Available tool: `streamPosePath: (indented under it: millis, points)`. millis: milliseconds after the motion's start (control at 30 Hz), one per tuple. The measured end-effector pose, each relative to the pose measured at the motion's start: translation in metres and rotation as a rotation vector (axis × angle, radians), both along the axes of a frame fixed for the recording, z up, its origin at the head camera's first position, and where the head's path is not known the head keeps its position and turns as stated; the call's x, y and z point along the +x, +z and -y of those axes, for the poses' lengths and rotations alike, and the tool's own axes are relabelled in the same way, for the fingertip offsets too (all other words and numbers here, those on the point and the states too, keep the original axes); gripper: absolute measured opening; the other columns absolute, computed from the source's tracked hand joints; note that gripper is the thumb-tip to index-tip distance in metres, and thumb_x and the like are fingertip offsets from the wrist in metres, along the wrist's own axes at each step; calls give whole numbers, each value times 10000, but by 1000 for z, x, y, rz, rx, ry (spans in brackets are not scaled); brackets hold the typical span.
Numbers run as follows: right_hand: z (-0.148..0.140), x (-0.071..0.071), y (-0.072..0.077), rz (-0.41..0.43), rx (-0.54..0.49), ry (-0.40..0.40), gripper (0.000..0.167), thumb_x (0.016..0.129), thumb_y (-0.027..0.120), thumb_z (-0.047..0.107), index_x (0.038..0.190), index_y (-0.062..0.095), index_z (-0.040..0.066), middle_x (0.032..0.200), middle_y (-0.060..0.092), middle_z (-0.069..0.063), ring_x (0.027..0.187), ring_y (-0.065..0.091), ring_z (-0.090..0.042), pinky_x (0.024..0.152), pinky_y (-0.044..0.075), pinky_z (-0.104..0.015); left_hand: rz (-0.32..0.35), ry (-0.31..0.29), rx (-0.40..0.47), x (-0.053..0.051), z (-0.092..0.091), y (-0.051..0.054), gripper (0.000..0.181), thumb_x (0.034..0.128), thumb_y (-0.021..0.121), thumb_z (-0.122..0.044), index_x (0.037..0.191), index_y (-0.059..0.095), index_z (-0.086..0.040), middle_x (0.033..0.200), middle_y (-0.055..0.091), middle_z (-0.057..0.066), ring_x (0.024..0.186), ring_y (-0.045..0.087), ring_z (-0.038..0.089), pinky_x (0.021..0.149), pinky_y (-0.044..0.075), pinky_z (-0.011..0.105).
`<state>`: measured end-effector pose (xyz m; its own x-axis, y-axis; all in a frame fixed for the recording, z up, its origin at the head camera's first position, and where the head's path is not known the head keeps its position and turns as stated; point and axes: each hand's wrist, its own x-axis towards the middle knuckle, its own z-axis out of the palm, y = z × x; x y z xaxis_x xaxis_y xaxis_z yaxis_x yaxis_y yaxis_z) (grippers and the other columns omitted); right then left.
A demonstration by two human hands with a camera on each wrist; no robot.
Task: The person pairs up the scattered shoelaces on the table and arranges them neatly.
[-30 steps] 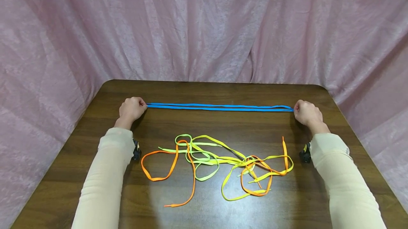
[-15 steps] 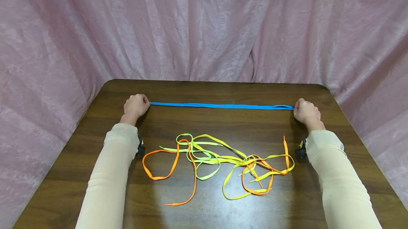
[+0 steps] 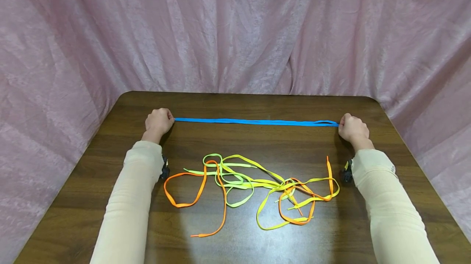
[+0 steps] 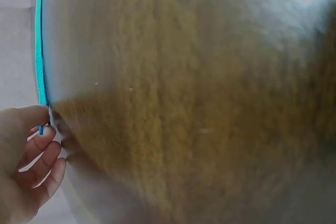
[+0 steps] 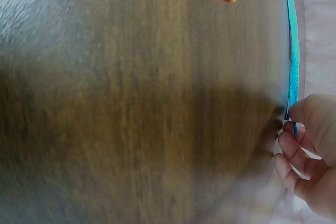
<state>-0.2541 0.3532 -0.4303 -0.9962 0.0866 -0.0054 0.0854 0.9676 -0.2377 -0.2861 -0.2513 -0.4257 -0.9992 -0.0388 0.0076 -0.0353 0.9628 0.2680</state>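
A blue shoelace, doubled into strands lying side by side, stretches straight across the far part of the table. My left hand pinches its left end between thumb and forefinger; a short blue tip pokes out below the thumb in the left wrist view. At the other end my right hand pinches the blue shoelace the same way. Close to that hand the strands part into a small gap. Whether the lace touches the table cannot be told.
Nearer the front, orange, light green and yellow shoelaces lie loosely tangled on the brown wooden table. A pink curtain hangs behind the table's far edge.
My left hand has shifted slightly right and away from me, and the blue strands have drawn closer together. My right hand has barely moved. The tangled laces lie as before.
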Motion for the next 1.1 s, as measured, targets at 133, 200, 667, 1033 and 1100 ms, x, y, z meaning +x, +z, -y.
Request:
streamPosePath:
  millis: [133, 200, 667, 1033, 1100]
  points:
    - [0, 1, 0, 8, -1, 3, 122, 842, 430, 117, 876, 495, 19, 886, 559, -225, 810, 545, -469, 611, 426, -531, 25, 6, -10, -1, -1, 1, 158, 885, 535, -175, 780, 597, -74, 824, 626, 122, 730, 587, 329, 609, 460, 439]
    - [0, 1, 0, 16, 0, 3, 125, 844, 430, 122, 877, 496, 20, 888, 557, -223, 812, 544, -467, 609, 427, -526, 46, 4, -17, -2, -2, 2, 161, 891, 546, -190, 784, 590, -78, 828, 622, 120, 746, 590, 333, 609, 460, 432]
    - [4, 7, -2, -39, -15, 3, 157, 822, 456, 126, 914, 522, 17, 970, 443, -253, 883, 487, -496, 663, 411, -566, 36, 21, -49, -4, -6, -1, 140, 887, 544, -187, 802, 570, -80, 876, 549, 126, 813, 571, 352, 647, 458, 450]
    - [4, 10, -2, -34, -39, 10, 230, 836, 492, 141, 1028, 501, 14, 1089, 382, -283, 989, 415, -523, 704, 395, -611, 34, -3, -20, 0, -3, -1, 178, 881, 578, -202, 962, 587, -43, 972, 544, 171, 876, 560, 391, 701, 461, 484]
    - [4, 11, -2, -39, -36, 25, 237, 839, 495, 134, 1042, 494, 11, 1100, 376, -287, 992, 413, -526, 713, 392, -612, 37, -15, -19, 1, -1, 1, 214, 880, 578, -203, 1008, 580, -32, 1002, 548, 185, 899, 557, 405, 727, 459, 500]
